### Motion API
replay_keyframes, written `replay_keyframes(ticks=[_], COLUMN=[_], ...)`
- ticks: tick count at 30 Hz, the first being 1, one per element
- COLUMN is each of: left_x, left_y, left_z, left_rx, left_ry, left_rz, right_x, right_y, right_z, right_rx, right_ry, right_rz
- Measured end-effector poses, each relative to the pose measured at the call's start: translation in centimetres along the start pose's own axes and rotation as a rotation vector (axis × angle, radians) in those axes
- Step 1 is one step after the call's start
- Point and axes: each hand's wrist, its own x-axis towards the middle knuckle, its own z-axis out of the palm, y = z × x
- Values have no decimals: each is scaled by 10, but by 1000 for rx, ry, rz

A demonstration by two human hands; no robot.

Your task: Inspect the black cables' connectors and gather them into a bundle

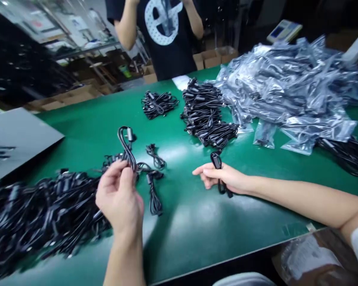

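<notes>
Two held cables (129, 134) (216, 161), shirt print (164, 39), perhaps "e"

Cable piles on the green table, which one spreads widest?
The tangled pile beside the left hand, running out of view at left; the other piles visibly cover less space.

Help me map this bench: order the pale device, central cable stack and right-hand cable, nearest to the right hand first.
1. Right-hand cable: in the right hand.
2. Central cable stack: straight ahead.
3. Pale device: far right, behind bags.
</notes>
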Motion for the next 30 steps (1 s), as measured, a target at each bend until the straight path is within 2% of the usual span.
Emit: replay_keyframes(ticks=[1, 2, 5, 8, 10, 11, 13, 15, 18, 20, 22, 25, 28, 30], left_x=[-14, -30, -74, -89, -82, -76, -64, -56, -58, -62, -66, -66, -64, -61], left_y=[6, 13, 24, 21, 17, 16, 15, 16, 20, 23, 24, 24, 23, 22], left_z=[8, 16, 39, 49, 46, 43, 36, 31, 29, 30, 31, 32, 34, 34], left_rx=[-165, -265, -357, -359, -251, -183, -103, -132, -207, -198, -155, -148, -254, -311], left_ry=[-17, -86, -442, -752, -857, -845, -717, -595, -635, -669, -652, -628, -636, -652], left_rz=[-106, -224, -523, -582, -501, -446, -371, -384, -430, -421, -417, -501, -625, -651], right_x=[0, -1, -9, -13, -13, -12, -11, -13, -19, -23, -26, -26, -24, -23], right_y=[0, 0, 0, 0, -2, -3, -5, -8, -9, -6, -3, 0, 1, 1], right_z=[2, 4, 10, 8, 5, 4, 4, 7, 15, 21, 26, 28, 27, 25], right_rx=[7, 12, 5, -37, -90, -119, -178, -258, -433, -552, -631, -666, -653, -638], right_ry=[-7, -13, -21, -11, -1, 2, -9, -36, -22, 16, 38, 54, 74, 71], right_rz=[-36, -81, -200, -195, -175, -173, -160, -106, -3, 52, 93, 142, 177, 172])
